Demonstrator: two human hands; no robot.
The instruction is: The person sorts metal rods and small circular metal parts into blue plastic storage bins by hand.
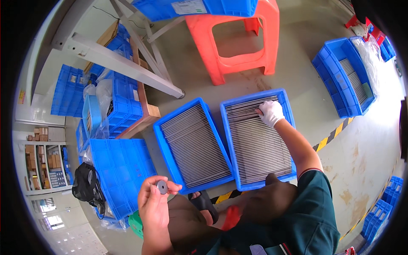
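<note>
Grey across the floor [304, 53], furnished with an orange stool [238, 62] and shelves [46, 143], brightly lit at right.

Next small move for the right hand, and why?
Probably lift one of the metal rods: the gloved right hand is down at them in the right-hand blue crate, while the left hand holds a small holed metal disc.

left fingers [154, 198] pinch, raised, while gloved right fingers [265, 109] extend forward.
</note>
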